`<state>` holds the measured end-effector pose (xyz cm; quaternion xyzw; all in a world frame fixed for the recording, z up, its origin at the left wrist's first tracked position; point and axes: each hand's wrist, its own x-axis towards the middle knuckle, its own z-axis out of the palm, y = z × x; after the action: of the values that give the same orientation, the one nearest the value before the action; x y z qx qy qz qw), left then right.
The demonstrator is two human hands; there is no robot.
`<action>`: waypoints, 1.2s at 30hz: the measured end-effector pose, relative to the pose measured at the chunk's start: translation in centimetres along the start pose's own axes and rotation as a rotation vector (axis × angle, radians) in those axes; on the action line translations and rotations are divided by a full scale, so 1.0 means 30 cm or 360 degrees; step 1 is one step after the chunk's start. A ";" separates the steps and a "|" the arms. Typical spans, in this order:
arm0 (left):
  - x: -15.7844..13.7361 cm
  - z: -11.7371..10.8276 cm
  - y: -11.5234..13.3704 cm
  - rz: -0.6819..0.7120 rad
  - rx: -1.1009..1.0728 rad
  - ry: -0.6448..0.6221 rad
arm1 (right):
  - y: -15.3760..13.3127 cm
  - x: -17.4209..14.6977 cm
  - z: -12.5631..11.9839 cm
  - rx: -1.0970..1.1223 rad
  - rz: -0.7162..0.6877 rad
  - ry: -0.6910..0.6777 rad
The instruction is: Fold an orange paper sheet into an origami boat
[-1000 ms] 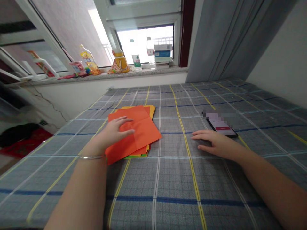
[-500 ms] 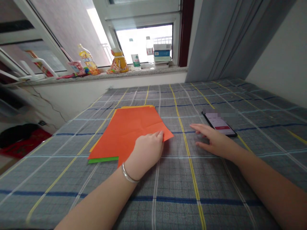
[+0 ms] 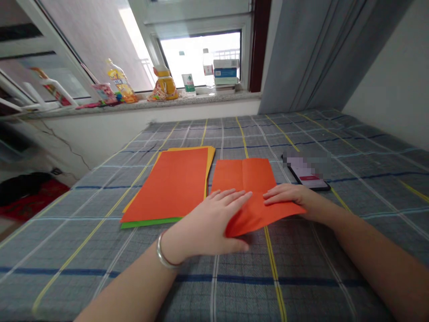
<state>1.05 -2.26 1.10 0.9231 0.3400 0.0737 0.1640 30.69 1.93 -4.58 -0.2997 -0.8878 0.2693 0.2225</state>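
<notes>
A creased orange sheet of paper (image 3: 246, 176) lies on the checked cloth, with a fold line down its far half and its near edge lifted. My left hand (image 3: 214, 219) rests over the sheet's left side, fingers stretched out and spread, thumb apart. On the right side of the sheet lie the outstretched fingers of my right hand (image 3: 291, 197); its thumb is hidden behind the raised near corner. Left of the sheet is a stack of coloured paper (image 3: 174, 179), orange on top, with yellow and green edges showing beneath.
A phone (image 3: 306, 174) lies just beyond my right hand. The grey plaid cloth (image 3: 134, 286) covers the whole surface. On the window sill (image 3: 147, 103) stand bottles (image 3: 120, 82), a yellow container (image 3: 164, 85) and stacked boxes (image 3: 226, 74).
The creased orange sheet has moved right, off the stack, to the cloth between stack and phone. My left hand has opened from its pinch. My right hand now touches the sheet.
</notes>
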 end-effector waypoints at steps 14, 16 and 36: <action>0.046 0.063 -0.162 -0.0161 -0.1401 0.0477 | 0.001 -0.030 -0.030 0.0692 0.0986 0.0495; 0.058 0.074 -0.157 -0.0430 -0.1242 0.0415 | -0.004 -0.027 -0.028 0.0865 0.1123 0.0489; 0.081 0.114 -0.075 -0.0822 0.0163 0.0333 | 0.004 -0.001 0.008 -0.0147 0.1403 0.0351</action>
<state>2.39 0.06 -2.82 0.8003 0.5823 0.1070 0.0945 30.62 1.90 -4.83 -0.6854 -0.6576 0.2649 0.1661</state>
